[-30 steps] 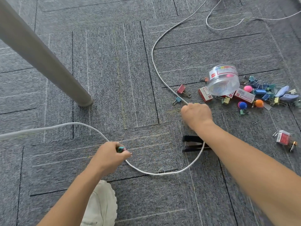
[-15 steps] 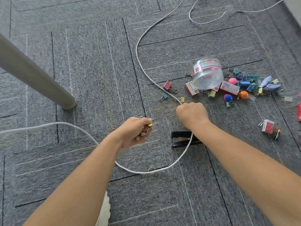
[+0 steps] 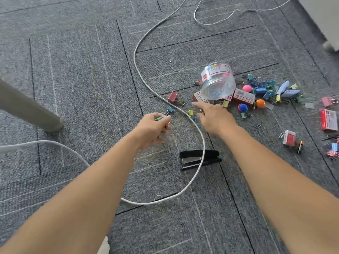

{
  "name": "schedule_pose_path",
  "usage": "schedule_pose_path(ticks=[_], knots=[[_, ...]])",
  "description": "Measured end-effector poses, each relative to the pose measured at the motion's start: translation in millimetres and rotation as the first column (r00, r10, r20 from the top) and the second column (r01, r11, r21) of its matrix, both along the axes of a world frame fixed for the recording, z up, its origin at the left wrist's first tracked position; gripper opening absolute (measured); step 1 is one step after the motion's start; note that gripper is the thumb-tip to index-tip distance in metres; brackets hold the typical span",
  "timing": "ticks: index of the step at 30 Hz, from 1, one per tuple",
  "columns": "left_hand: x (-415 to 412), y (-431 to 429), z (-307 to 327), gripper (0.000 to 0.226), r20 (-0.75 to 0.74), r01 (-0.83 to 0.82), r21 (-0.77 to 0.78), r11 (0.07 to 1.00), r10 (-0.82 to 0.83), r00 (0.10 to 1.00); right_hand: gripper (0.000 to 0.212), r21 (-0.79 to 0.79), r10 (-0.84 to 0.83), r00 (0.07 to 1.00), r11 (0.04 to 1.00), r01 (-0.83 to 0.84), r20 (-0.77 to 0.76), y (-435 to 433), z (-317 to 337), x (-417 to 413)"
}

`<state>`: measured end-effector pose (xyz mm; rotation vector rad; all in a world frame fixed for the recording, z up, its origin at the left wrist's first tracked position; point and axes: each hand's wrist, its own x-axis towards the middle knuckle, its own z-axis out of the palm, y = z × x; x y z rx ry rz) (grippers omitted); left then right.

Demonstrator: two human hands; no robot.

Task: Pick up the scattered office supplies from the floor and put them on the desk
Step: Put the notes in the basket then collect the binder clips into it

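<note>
My left hand (image 3: pixel 153 125) is curled round a small clutch of clips. A green clip (image 3: pixel 159 118) pokes out by the thumb, with gold wire handles below it. My right hand (image 3: pixel 215 117) is open and, as far as I can make out, holds nothing. Its fingers (image 3: pixel 197 104) stretch low over the floor (image 3: pixel 82 79) toward the yellow clip (image 3: pixel 190 112), which lies just beside the white cable (image 3: pixel 146 83).

A pink clip (image 3: pixel 173 97) lies on that same side of the cable and a blue clip (image 3: pixel 170 109) on the other, near my left hand. Most of the supplies lie further right, round the tipped jar (image 3: pixel 218 83). The stapler (image 3: pixel 200 159) lies nearer me with the cable across it. Of the bench I see only a leg (image 3: pixel 27 110).

I judge the step to be gathering the loose clips one at a time. I would pinch the yellow clip by its body, not its wire handles, and lift it straight up so it clears the cable. My left hand looks nearly full and small clips slip easily. I would rather drop them into the jar and carry that up.
</note>
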<state>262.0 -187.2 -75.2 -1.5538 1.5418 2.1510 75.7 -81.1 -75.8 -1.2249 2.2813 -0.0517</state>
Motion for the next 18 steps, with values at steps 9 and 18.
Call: schedule_pose_path(ticks=[9,18], knots=[[-40.6,-3.7,-18.8,0.041,0.547,0.499,-0.653,0.569,-0.101,0.831,0.037,0.136,0.297,0.942,0.951,-0.278,-0.158,-9.7,1.3,1.9],[-52.4,-2.2,-15.5,0.036,0.57,0.531,-0.561,0.635,-0.168,0.804,0.033,0.168,0.009,0.999,0.986,-0.001,-0.049,-0.3,-7.2,-5.8]])
